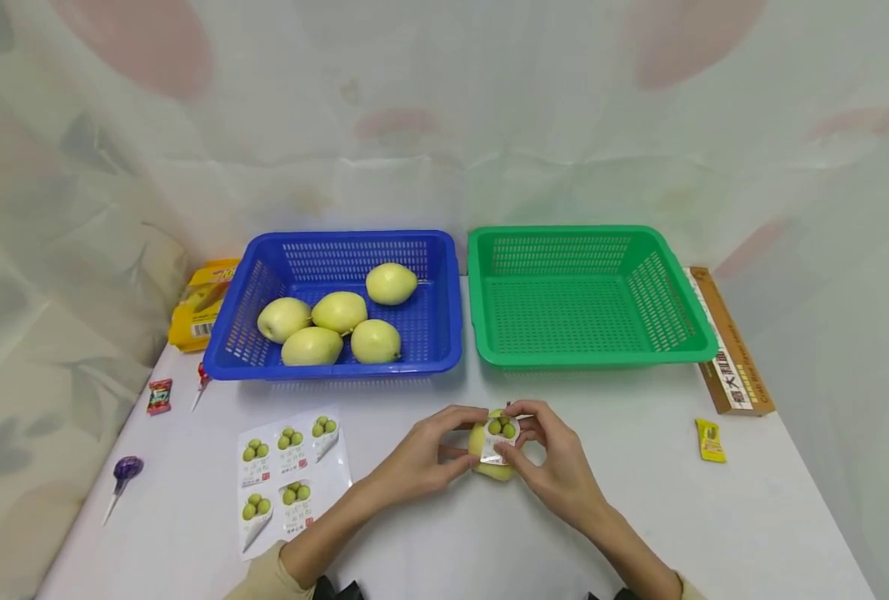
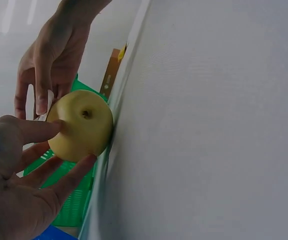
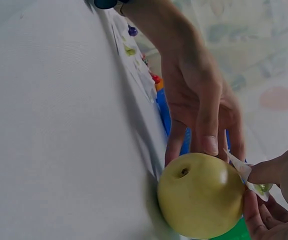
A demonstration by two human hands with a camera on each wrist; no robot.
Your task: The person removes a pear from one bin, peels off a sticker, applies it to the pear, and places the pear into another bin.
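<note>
A yellow-green pear stands on the white table in front of the two baskets. My left hand grips its left side, thumb and fingers curled round it. My right hand pinches a white sticker printed with green fruit and holds it against the top of the pear. In the right wrist view the sticker stands partly lifted off the pear, and the left hand's fingers lie over the far side.
A blue basket behind on the left holds several pears. The green basket to its right is empty. A sticker sheet lies left of my hands. A lollipop, sweets and boxes lie along the table's sides.
</note>
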